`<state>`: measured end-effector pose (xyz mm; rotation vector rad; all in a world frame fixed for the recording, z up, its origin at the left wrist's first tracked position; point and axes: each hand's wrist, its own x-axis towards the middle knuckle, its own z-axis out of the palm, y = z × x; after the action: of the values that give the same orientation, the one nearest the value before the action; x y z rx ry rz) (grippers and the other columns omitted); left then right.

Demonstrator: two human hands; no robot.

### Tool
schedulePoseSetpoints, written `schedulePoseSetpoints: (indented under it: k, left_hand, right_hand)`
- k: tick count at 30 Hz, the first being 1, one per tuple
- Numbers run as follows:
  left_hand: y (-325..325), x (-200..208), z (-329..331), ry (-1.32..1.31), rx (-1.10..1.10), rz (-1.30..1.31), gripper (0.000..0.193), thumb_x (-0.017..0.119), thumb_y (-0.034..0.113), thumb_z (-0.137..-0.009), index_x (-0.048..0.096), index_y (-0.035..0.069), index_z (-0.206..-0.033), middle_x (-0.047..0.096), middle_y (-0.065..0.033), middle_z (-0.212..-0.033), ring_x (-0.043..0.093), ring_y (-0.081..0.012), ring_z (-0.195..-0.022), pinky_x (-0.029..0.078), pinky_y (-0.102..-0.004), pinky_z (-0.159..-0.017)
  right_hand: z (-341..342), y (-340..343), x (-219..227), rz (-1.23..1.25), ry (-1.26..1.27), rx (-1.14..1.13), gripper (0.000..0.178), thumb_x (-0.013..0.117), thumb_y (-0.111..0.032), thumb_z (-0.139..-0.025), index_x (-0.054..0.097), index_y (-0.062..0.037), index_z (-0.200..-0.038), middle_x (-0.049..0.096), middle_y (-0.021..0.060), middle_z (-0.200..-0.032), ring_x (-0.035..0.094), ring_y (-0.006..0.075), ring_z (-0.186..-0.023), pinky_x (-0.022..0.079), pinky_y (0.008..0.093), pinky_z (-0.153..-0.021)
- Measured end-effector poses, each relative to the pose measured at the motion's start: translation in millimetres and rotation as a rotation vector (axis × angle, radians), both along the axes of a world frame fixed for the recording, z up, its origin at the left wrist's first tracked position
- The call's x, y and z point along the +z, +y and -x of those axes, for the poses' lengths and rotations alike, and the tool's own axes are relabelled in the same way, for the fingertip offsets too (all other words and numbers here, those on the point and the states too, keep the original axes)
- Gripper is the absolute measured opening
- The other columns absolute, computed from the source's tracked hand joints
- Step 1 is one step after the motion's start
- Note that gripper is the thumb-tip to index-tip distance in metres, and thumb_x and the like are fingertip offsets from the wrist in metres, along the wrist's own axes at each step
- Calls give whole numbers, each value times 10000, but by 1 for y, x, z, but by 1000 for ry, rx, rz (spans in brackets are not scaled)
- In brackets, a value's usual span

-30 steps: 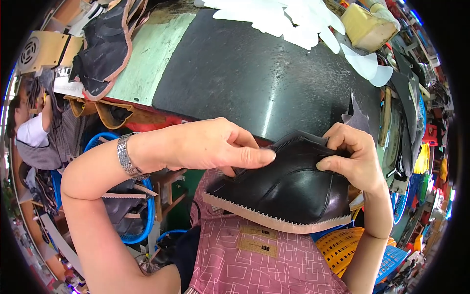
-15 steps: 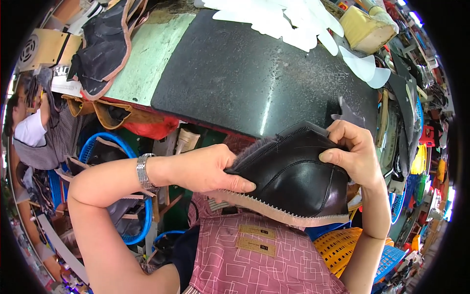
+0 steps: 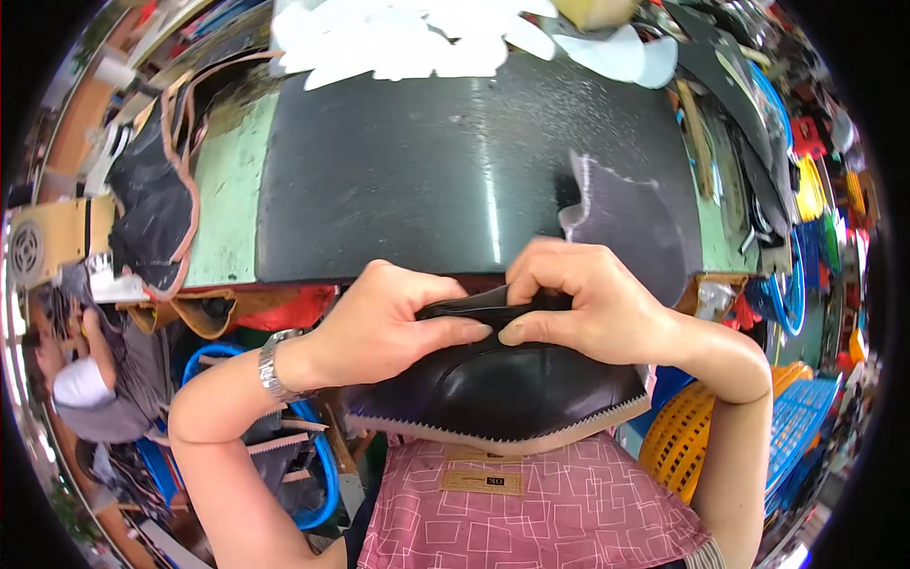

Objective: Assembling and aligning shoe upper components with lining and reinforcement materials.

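Leather piece (image 3: 536, 389) pinched at its far edge

The black piece is at the near side of the table (image 3: 227, 199), above the pink apron (image 3: 540, 512), its tan zigzag-cut border (image 3: 507, 446) along the near side. The left hand (image 3: 393, 318) grips the far edge, thumb on the near face, its other fingers mostly hidden behind. The right hand (image 3: 592, 303) pinches the same edge just to the right, fingers curled over it; the two thumb tips almost meet. A metal watch (image 3: 272, 365) circles the left wrist.

On the table, a dark mat (image 3: 379, 190) carries white cut pieces (image 3: 389, 38) at the far side and a grey scrap (image 3: 630, 223) just beyond the right hand. A dark sheet with a tan rim (image 3: 152, 185) lies at the far left. An orange basket (image 3: 682, 446) and a blue basket (image 3: 801, 422) stand at the near right. Another person (image 3: 95, 379) is at the left.
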<state>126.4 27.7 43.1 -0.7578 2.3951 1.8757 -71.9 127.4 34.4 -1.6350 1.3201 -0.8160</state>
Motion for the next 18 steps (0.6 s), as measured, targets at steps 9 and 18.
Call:
schedulePoseSetpoints:
  k: [9,18]
  left_hand:
    - [-8,-5,1,-74,-120,-62,142,655,64,-768,639,-15,-886,593,-24,-736,515,-79,-677,411,-229,-607]
    - [-6,8,50,-203,-377,-11,119,650,88,-754,606,-21,-777,529,-90,-689,515,-167,-637,404,-290,-588]
  right_hand:
    - [21,29,0,-132,142,-27,280,691,-251,-690,597,12,-719,575,175,-639,574,344,-630,441,393,-591]
    - [14,50,-16,559,371,-46,201,700,-132,-681,558,-48,-796,496,62,-633,526,212,-560,420,342,-455]
